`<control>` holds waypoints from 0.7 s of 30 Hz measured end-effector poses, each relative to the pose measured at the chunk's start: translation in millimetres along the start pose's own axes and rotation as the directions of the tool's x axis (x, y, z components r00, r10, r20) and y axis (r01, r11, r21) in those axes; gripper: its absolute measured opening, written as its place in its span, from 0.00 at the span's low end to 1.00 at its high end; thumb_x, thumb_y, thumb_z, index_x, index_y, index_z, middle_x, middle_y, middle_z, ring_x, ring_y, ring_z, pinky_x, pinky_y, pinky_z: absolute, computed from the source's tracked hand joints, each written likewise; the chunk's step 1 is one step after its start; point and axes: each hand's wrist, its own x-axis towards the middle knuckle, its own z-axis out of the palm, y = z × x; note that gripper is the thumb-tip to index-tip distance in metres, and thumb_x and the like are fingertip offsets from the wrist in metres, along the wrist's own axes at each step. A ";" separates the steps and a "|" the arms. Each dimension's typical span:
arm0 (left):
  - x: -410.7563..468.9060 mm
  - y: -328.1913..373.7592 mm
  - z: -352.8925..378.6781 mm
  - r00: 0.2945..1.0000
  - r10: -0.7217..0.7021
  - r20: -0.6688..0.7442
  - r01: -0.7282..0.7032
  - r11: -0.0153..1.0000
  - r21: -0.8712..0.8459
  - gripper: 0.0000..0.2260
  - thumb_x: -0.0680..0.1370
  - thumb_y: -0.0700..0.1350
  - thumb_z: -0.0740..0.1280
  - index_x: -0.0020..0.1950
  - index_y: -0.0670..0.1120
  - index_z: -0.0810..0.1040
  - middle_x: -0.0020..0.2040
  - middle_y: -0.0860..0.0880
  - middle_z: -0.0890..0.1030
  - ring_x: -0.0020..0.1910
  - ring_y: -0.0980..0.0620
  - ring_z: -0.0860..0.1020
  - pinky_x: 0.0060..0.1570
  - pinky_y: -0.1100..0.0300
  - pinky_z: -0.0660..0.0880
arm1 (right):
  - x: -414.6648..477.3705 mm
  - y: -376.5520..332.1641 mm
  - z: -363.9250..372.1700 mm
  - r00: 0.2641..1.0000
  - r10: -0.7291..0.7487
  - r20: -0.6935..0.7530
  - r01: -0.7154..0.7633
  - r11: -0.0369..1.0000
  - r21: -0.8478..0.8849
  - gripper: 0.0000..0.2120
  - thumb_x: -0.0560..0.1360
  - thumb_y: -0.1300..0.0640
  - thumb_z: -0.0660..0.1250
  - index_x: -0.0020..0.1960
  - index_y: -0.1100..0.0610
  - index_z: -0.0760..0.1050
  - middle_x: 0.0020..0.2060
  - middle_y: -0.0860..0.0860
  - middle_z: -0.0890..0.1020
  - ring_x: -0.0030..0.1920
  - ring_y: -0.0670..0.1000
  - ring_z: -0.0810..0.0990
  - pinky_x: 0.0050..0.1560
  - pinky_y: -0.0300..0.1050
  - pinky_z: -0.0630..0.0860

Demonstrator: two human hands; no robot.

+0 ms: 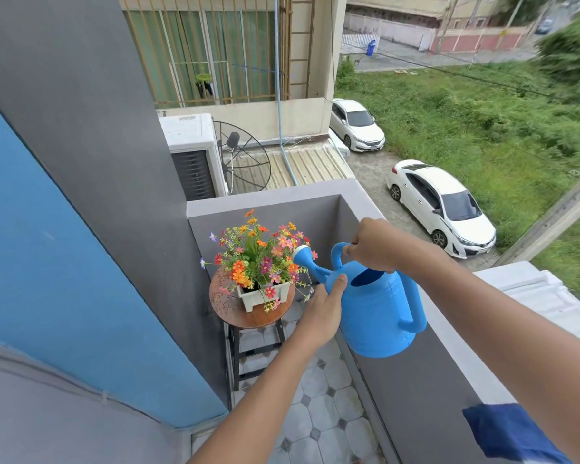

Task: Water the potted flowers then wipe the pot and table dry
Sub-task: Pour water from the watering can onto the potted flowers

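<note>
Right hand closed around the top handle of one blue plastic watering can; left hand, fingers extended, flat against the can's side. The can's white-tipped spout touches the blooms of one bunch of multicoloured flowers in one white rectangular pot. Pot stands on one round wooden table. One dark blue cloth lies on the grey balcony wall, nearer the viewer than the can.
</note>
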 end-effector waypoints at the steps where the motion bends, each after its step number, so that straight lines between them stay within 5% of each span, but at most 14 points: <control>1: 2.0 0.0 -2.9 1.000 -0.002 -0.016 0.002 1.000 0.009 0.42 0.65 0.82 0.48 0.65 0.54 0.72 0.58 0.51 0.79 0.57 0.52 0.77 0.60 0.42 0.73 | 1.1 -1.1 -0.2 1.000 -0.011 -0.008 0.011 1.000 0.005 0.12 0.80 0.51 0.63 0.48 0.60 0.76 0.31 0.55 0.76 0.23 0.54 0.75 0.27 0.42 0.68; 6: -1.7 4.7 -22.4 0.996 0.035 -0.088 -0.036 0.999 -0.006 0.36 0.71 0.77 0.51 0.64 0.52 0.71 0.58 0.50 0.78 0.55 0.54 0.77 0.55 0.48 0.75 | 11.9 -9.1 5.5 0.998 -0.062 -0.025 0.064 0.993 0.095 0.14 0.80 0.49 0.63 0.51 0.60 0.80 0.30 0.54 0.76 0.24 0.53 0.73 0.27 0.42 0.68; 9: -1.4 3.4 -32.4 0.991 0.032 -0.130 -0.033 0.999 0.001 0.32 0.73 0.74 0.51 0.62 0.52 0.72 0.54 0.50 0.78 0.53 0.52 0.78 0.50 0.49 0.75 | 16.3 -10.5 14.0 0.995 -0.083 -0.055 0.091 0.983 0.159 0.17 0.81 0.49 0.63 0.43 0.62 0.78 0.29 0.54 0.74 0.24 0.54 0.70 0.28 0.42 0.68; 11: -0.3 0.1 -36.9 0.989 0.051 -0.138 -0.047 0.998 0.036 0.29 0.76 0.71 0.51 0.64 0.53 0.71 0.55 0.52 0.78 0.53 0.54 0.77 0.49 0.52 0.73 | 15.7 -5.1 22.1 0.996 -0.064 -0.066 0.078 0.965 0.251 0.20 0.81 0.49 0.63 0.36 0.62 0.71 0.26 0.55 0.71 0.22 0.55 0.70 0.27 0.42 0.67; 13: 2.1 -1.9 -39.4 0.984 0.099 -0.148 -0.093 0.995 0.045 0.26 0.77 0.69 0.53 0.68 0.56 0.69 0.58 0.54 0.78 0.55 0.56 0.76 0.50 0.54 0.72 | 15.6 6.3 33.3 0.998 -0.014 -0.058 0.037 0.905 0.425 0.22 0.81 0.49 0.62 0.41 0.68 0.75 0.27 0.57 0.70 0.21 0.54 0.68 0.28 0.43 0.68; 15: 6.2 -2.5 -38.3 0.981 0.127 -0.145 -0.119 0.991 0.062 0.25 0.77 0.70 0.54 0.69 0.59 0.68 0.62 0.56 0.77 0.58 0.55 0.76 0.54 0.53 0.73 | 13.7 19.6 46.4 0.999 0.046 -0.003 -0.032 0.746 0.666 0.21 0.81 0.52 0.62 0.49 0.72 0.76 0.30 0.57 0.70 0.24 0.53 0.66 0.27 0.43 0.67; 17: 15.5 -4.1 -30.7 0.983 0.135 -0.127 -0.122 0.987 0.103 0.29 0.75 0.72 0.53 0.71 0.60 0.67 0.65 0.55 0.77 0.61 0.52 0.76 0.60 0.49 0.74 | 4.6 30.5 56.6 0.993 0.096 0.068 -0.108 0.520 0.847 0.13 0.81 0.55 0.62 0.46 0.66 0.73 0.29 0.54 0.66 0.24 0.50 0.61 0.24 0.40 0.61; 21: 32.7 -5.1 -3.3 0.989 0.139 -0.044 -0.127 0.972 0.199 0.30 0.74 0.73 0.51 0.70 0.59 0.68 0.64 0.53 0.76 0.63 0.49 0.75 0.63 0.44 0.73 | -12.3 54.7 80.6 0.973 0.190 0.134 -0.173 0.206 0.963 0.11 0.82 0.53 0.61 0.45 0.59 0.69 0.30 0.52 0.62 0.24 0.49 0.58 0.24 0.40 0.58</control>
